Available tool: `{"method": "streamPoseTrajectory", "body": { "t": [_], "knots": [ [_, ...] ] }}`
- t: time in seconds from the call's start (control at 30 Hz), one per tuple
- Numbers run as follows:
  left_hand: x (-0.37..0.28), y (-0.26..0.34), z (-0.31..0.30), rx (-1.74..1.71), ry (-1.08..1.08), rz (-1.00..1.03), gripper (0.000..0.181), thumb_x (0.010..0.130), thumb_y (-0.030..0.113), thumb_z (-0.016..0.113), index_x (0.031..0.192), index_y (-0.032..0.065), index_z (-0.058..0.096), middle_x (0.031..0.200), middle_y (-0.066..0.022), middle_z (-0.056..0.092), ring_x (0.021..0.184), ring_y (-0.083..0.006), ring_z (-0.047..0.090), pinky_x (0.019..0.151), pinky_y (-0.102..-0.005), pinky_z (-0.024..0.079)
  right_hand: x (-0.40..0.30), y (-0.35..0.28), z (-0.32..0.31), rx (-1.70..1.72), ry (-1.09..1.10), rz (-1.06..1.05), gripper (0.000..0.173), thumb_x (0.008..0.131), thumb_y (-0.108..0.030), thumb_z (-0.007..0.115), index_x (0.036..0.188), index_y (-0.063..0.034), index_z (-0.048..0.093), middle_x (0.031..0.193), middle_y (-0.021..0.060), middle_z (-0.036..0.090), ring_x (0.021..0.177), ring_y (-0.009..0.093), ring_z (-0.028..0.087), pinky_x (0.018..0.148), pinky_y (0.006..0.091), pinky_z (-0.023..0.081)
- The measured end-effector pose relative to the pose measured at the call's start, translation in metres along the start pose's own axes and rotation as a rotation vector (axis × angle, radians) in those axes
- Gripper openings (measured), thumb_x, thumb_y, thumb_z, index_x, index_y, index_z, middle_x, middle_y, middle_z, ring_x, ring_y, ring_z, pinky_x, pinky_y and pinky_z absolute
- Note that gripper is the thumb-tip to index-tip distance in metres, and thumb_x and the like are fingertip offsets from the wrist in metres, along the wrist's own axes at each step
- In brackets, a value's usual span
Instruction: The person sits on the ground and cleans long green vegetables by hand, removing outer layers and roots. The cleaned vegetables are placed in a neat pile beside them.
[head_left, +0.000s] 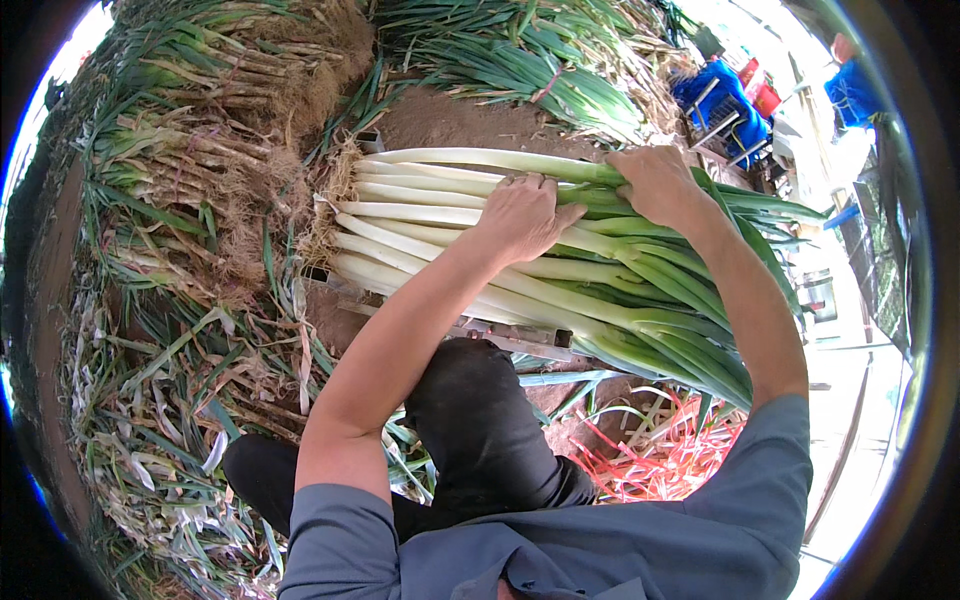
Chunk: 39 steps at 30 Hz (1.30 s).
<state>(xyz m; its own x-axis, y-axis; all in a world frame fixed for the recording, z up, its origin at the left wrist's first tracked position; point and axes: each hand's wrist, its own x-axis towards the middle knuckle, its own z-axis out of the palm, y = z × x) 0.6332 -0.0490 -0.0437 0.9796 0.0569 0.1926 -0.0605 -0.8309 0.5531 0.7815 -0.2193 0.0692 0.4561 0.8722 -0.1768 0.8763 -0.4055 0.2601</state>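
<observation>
A layer of peeled long green onions (420, 196) lies across a low metal stand (517, 341) in front of me. Their white stalks and roots point left, and the green leaves spread to the right. My left hand (529, 214) lies on the middle of the stalks with its fingers curled over them; the fingertips are partly hidden. At the far side, my right hand (660, 184) grips the outermost onion (487, 156) where white turns to green. This onion lies slightly apart from its neighbours near the middle.
Unpeeled onion bundles with dry roots (217, 157) are heaped at left. More tied green bundles (525, 60) lie beyond the stand. Leaf scraps (165, 420) cover the ground at lower left. Red and pale strips (667, 457) lie beside my knee. A blue-covered seat-like object (720, 105) stands at far right.
</observation>
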Motion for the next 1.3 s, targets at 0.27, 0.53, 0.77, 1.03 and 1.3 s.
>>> {"method": "streamPoseTrajectory", "body": {
  "t": [0.27,0.53,0.77,1.03,1.3],
  "knots": [
    [-0.001,0.008,0.003,-0.057,-0.148,-0.005,0.07,0.108,0.06,0.041,0.139,-0.0003,0.061,0.14,-0.0271,0.061,0.134,-0.0431,0.057,0.117,-0.0523,0.04,-0.008,-0.002,-0.007,-0.172,0.143,-0.059,0.017,0.085,-0.008,0.072,0.101,-0.003,0.068,0.085,0.0171,0.073,0.085,0.038,0.074,0.078,0.0503,0.058],
    [-0.023,0.012,-0.009,-0.07,-0.125,0.02,0.074,0.107,0.062,0.045,0.144,-0.0005,0.059,0.145,-0.0235,0.061,0.138,-0.0401,0.056,0.118,-0.0483,0.042,-0.021,0.007,0.008,-0.095,0.163,-0.162,0.03,0.087,-0.004,0.066,0.117,-0.0029,0.07,0.093,0.0152,0.076,0.087,0.036,0.075,0.078,0.0501,0.06],
    [-0.024,0.006,0.004,-0.06,-0.009,0.06,0.072,0.107,0.062,0.048,0.137,-0.0013,0.064,0.134,-0.0215,0.066,0.129,-0.0381,0.062,0.112,-0.0486,0.047,-0.011,0.032,0.017,0.312,-0.046,-0.221,0.051,0.101,-0.019,0.067,0.15,-0.0054,0.059,0.115,0.0261,0.073,0.107,0.045,0.069,0.098,0.0531,0.053],
    [-0.024,0.009,-0.007,-0.121,-0.104,0.042,0.073,0.107,0.06,0.05,0.145,-0.002,0.06,0.143,-0.0218,0.063,0.137,-0.0396,0.057,0.116,-0.048,0.044,0.008,0.035,0.039,0.306,-0.237,-0.101,0.045,0.106,-0.027,0.064,0.151,-0.0211,0.062,0.118,0.0219,0.076,0.111,0.043,0.07,0.099,0.0529,0.053],
    [-0.01,-0.008,0.005,-0.125,0.065,-0.127,0.071,0.11,0.057,0.047,0.15,-0.0013,0.056,0.163,-0.0197,0.046,0.153,-0.0373,0.041,0.125,-0.0512,0.036,0.018,0.04,0.05,0.446,-0.267,-0.11,0.043,0.105,-0.023,0.063,0.148,-0.0174,0.064,0.124,0.0212,0.075,0.115,0.041,0.071,0.105,0.05,0.052]
  ]
}}
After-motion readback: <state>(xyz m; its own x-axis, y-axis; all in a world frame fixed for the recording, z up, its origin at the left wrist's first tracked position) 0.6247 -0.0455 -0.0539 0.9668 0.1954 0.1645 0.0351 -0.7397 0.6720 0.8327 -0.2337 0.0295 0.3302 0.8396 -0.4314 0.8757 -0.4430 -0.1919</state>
